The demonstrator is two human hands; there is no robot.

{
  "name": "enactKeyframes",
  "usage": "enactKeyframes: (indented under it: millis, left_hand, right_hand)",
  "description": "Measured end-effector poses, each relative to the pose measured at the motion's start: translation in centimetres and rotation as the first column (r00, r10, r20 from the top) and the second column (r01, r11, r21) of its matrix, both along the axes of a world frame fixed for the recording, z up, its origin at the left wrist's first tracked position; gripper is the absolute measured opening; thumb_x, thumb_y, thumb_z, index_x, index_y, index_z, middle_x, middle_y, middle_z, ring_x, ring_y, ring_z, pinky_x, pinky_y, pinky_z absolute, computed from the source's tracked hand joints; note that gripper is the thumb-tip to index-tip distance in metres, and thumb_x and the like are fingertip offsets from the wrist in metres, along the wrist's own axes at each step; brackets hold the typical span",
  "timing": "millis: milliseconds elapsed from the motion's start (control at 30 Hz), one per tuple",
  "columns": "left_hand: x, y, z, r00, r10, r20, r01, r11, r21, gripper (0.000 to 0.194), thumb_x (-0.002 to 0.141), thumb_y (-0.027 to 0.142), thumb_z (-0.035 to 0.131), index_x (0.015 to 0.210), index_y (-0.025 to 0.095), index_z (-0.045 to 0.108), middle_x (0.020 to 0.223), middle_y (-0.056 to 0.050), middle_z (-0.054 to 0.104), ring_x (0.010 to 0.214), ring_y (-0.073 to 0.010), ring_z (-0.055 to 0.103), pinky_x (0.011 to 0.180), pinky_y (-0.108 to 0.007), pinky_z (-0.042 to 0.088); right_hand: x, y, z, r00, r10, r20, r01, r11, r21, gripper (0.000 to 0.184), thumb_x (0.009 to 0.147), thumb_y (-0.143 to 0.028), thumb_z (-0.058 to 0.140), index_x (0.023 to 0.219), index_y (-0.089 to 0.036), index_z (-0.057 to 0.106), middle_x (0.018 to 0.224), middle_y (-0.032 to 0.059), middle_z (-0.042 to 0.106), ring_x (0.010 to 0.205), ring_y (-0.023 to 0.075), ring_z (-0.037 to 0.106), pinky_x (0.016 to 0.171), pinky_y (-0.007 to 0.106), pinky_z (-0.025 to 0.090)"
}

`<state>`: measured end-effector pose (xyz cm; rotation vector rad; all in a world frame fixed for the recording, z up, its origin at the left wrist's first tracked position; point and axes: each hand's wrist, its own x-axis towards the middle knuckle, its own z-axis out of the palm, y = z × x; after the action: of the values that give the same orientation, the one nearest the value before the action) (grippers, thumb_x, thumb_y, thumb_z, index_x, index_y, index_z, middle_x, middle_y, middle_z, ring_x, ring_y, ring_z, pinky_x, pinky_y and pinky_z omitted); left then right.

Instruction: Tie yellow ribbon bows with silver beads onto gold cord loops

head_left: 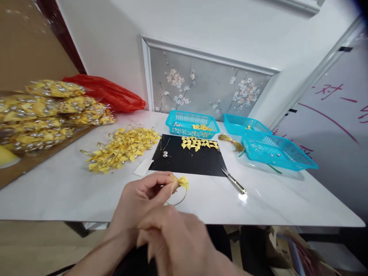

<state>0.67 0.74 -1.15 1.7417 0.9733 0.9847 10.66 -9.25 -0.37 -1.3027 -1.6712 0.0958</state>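
Between the thumb and fingertips of my left hand a small yellow ribbon bow is pinched. A thin gold cord hangs in a loop beneath the bow. Nearer to me, my right hand crosses in front of my left wrist with curled fingers, slightly blurred; whatever it grips is hidden. Beyond both hands lies a black mat, with rows of yellow ribbon pieces along its far edge and pearly beads on its left part. Thread snips rest at the mat's right corner.
A heap of finished yellow bows lies left, by a white strip. Bagged bows and a red bag are farther left. Blue baskets stand behind and right, near a gold cord bundle.
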Motion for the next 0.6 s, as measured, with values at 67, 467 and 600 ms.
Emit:
enactKeyframes:
  millis: [67,467,600]
  left_hand:
    - [-0.1,-0.5,0.5,0.997,-0.009,0.075,0.015,0.997,-0.077,0.01,0.078,0.029,0.071,0.074,0.02,0.073,0.084,0.0,0.072,0.073,-0.0149,0.064,0.063,-0.021,0.052]
    - [0.0,-1.2,0.9,0.955,-0.087,0.284,0.181,0.928,-0.324,0.007,0.08,0.024,0.073,0.075,0.021,0.076,0.08,0.001,0.072,0.075,-0.0124,0.062,0.072,-0.021,0.051]
    - [0.1,-1.2,1.2,0.948,-0.064,0.313,0.181,0.914,-0.363,0.007,0.079,0.023,0.073,0.073,0.02,0.076,0.078,0.0,0.072,0.075,-0.0127,0.061,0.072,-0.022,0.051]
  right_hand:
    - [1.5,0.1,-0.4,0.991,0.089,-0.096,-0.087,0.996,0.026,0.022,0.091,-0.007,0.049,0.089,-0.025,0.061,0.073,-0.0035,0.065,0.062,0.0114,0.063,0.056,0.021,0.052]
    - [3.9,-0.1,-1.2,0.988,-0.157,0.004,0.156,0.984,0.09,0.026,0.091,-0.005,0.046,0.104,-0.013,0.068,0.076,0.0056,0.054,0.068,0.0165,0.053,0.061,0.031,0.048]
    - [4.0,-0.1,-1.0,0.988,-0.154,0.024,0.152,0.985,0.085,0.025,0.091,-0.006,0.046,0.102,-0.011,0.068,0.075,0.0058,0.053,0.068,0.0159,0.052,0.059,0.031,0.047]
